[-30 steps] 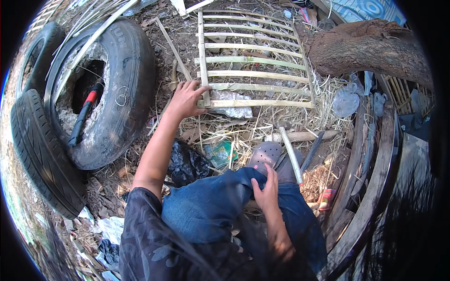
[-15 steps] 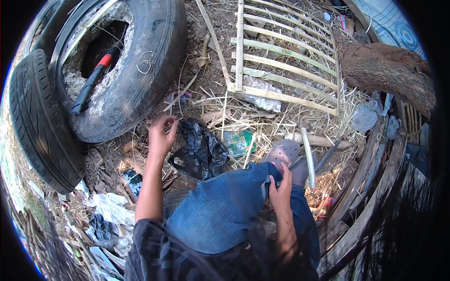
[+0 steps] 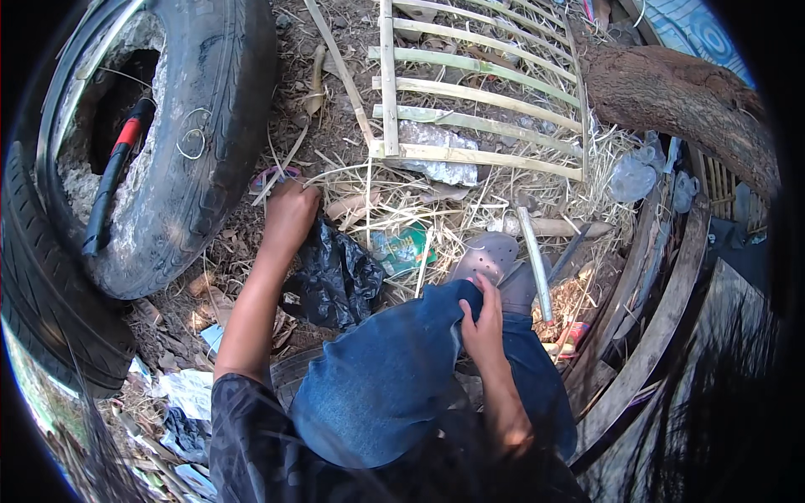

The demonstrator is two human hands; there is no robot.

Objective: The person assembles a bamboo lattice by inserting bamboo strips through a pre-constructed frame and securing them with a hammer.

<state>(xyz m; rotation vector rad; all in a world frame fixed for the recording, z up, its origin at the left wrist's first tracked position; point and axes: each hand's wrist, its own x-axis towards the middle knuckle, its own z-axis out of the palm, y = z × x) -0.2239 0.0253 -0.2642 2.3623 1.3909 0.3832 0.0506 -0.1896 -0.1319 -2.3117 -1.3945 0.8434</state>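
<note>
Head view | I see the left grip [image 3: 292, 214] curled, cannot tell whether it holds anything | black plastic bag [image 3: 335, 272] just beside it; bamboo lattice [image 3: 457, 89] farther off, ahead-right | right grip [image 3: 484, 323], fingers loosely spread, on the jeans [image 3: 377, 377]

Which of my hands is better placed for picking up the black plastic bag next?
Probably your left hand: it is right by the black plastic bag, while your right hand rests against the jeans, farther from it.
</note>
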